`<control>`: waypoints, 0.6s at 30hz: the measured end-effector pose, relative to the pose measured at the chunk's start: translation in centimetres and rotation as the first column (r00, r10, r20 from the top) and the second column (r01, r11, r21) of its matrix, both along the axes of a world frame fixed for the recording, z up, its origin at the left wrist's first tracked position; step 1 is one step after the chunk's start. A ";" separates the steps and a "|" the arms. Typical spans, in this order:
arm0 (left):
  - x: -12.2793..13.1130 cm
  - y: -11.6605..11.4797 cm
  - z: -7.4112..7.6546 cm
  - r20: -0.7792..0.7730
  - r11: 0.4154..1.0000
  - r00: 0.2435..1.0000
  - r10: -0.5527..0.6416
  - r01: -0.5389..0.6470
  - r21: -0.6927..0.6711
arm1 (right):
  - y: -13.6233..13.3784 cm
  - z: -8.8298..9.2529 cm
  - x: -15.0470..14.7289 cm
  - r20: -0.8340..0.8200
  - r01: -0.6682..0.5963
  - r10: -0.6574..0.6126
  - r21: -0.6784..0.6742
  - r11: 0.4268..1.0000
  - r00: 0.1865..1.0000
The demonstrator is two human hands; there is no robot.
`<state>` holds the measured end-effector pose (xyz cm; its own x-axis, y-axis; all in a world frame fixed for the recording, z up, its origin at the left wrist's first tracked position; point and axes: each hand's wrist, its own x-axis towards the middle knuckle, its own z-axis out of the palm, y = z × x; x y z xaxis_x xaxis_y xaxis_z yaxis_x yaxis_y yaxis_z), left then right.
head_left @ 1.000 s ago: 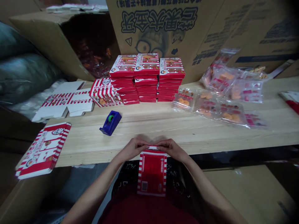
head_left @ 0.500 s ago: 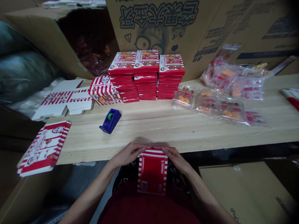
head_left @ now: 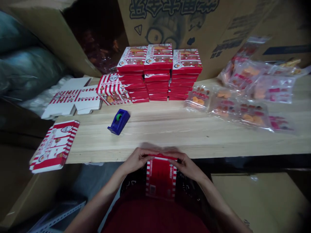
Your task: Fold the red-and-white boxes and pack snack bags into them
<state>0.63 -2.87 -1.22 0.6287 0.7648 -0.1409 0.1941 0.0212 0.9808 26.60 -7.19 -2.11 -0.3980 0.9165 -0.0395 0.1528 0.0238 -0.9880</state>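
A red carton with striped edges (head_left: 161,178) is held in front of my body, its plain printed side facing up. My left hand (head_left: 139,159) grips its far left corner, thumb on top and fingers along the far edge. At the far right corner my right hand (head_left: 184,163) pinches the same edge, its thumb over the top. What the fingertips do behind the carton is hidden. On the table beyond lies a blue tape dispenser (head_left: 119,121) with a green core.
Stacked red-and-white boxes (head_left: 157,77) stand at the back of the wooden table (head_left: 165,124). Flat cartons (head_left: 57,145) lie at the left, with unfolded white cartons (head_left: 73,97) behind. Clear snack packets (head_left: 247,113) spread at the right. Large cardboard boxes (head_left: 233,38) line the back.
The view has shifted slightly. My right thumb has moved inward over the carton's far edge, where a red strip now shows folded between my hands.
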 end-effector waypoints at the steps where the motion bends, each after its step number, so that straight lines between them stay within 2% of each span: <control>1: 0.2 -0.1 0.0 0.002 1.000 1.000 0.012 -0.012 0.005 | 0.3 -0.3 -0.5 -0.015 0.031 -0.031 -0.007 0.999 0.999; 4: -0.2 -0.1 0.6 -0.006 0.998 0.999 0.047 -0.047 0.042 | 0.7 -0.9 -1.6 -0.063 0.128 -0.129 -0.015 0.992 0.990; 5: -0.8 0.2 0.8 -0.016 0.990 0.994 0.110 -0.108 0.086 | 0.7 -1.1 -1.7 -0.068 0.155 -0.156 -0.023 0.988 0.985; 6: -1.8 0.7 0.9 -0.029 0.962 0.973 0.228 -0.221 0.160 | 0.6 -1.2 -1.7 -0.064 0.176 -0.178 -0.038 0.984 0.982; 7: -3.0 1.4 1.0 -0.041 0.891 0.918 0.394 -0.371 0.260 | 0.4 -1.2 -1.6 -0.055 0.190 -0.193 -0.056 0.980 0.980; 8: -4.5 2.3 1.1 -0.049 0.768 0.815 0.577 -0.522 0.370 | 0.3 -1.2 -1.4 -0.046 0.200 -0.204 -0.077 0.977 0.978; 9: -6.1 3.3 1.1 -0.052 0.608 0.667 0.743 -0.641 0.468 | 0.1 -1.0 -1.2 -0.041 0.204 -0.208 -0.094 0.974 0.977; 10: -7.8 4.4 1.1 -0.079 0.481 0.524 0.848 -0.698 0.531 | 0.0 -0.8 -1.0 -0.040 0.201 -0.206 -0.103 0.974 0.978; 11: -9.4 5.4 1.0 -0.131 0.419 0.421 0.898 -0.722 0.550 | -0.2 -0.6 -0.9 -0.040 0.199 -0.203 -0.099 0.975 0.978; 12: -10.8 6.4 0.9 -0.187 0.408 0.367 0.911 -0.738 0.538 | -0.3 -0.3 -0.9 -0.040 0.193 -0.197 -0.083 0.978 0.980; 13: -11.9 7.4 0.9 -0.232 0.424 0.355 0.906 -0.748 0.510 | -0.4 0.0 -0.9 -0.035 0.183 -0.186 -0.062 0.981 0.982; 15: -13.3 8.9 0.9 -0.280 0.479 0.392 0.876 -0.768 0.425 | -0.6 0.6 -1.1 -0.014 0.169 -0.169 -0.018 0.985 0.986; 18: -13.7 10.3 1.4 -0.288 0.527 0.451 0.845 -0.795 0.300 | -0.8 1.1 -1.3 0.014 0.164 -0.164 0.030 0.986 0.986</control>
<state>-13.08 7.38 0.16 -0.3815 0.9209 -0.0795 0.4682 0.2667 0.8424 25.32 -8.03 -1.06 -0.2418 0.9702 -0.0176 0.1735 0.0254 -0.9845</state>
